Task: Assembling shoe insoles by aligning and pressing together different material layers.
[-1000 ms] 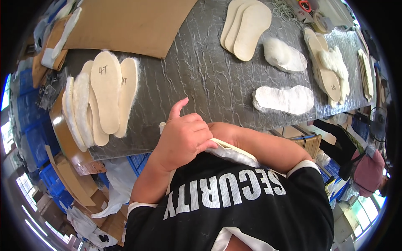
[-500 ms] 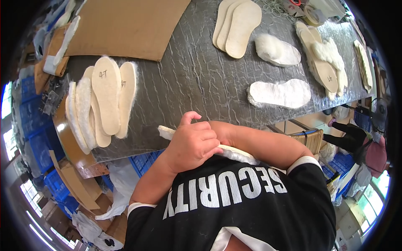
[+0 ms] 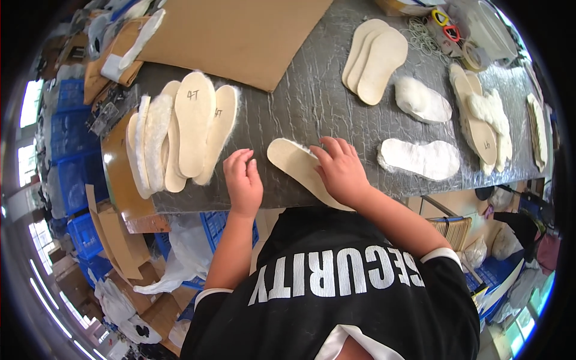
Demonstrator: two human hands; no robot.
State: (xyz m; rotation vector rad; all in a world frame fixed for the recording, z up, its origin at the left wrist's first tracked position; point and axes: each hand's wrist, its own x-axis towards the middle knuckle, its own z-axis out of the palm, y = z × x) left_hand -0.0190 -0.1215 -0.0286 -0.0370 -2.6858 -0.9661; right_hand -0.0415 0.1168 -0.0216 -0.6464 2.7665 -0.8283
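A cream insole [image 3: 297, 171] with a fluffy edge lies slanted at the table's near edge, its plain side up. My right hand [image 3: 343, 173] grips it along its right edge, fingers bent over the rim; the underside of the grip is hidden. To the left of this insole, my left hand [image 3: 243, 183] is apart from it, holding nothing, fingers loosely bent and thumb away from them. Further left, several fleece-backed insoles [image 3: 193, 129] lie overlapping in a bunch, nearest to my left hand.
Beyond my hands, a brown cardboard sheet [image 3: 240, 42] covers part of the dark table [image 3: 312, 90]. Three plain insoles [image 3: 381, 66] lie at the back. Two white fleece pieces [image 3: 420, 159] are at right, beside another insole pile [image 3: 474, 120]. Scissors [image 3: 445, 25] and a tape roll [image 3: 473, 57] sit far right.
The insole has gone from against my chest, between both hands, down to the table edge with its plain side up. My left hand has let go and moved left.
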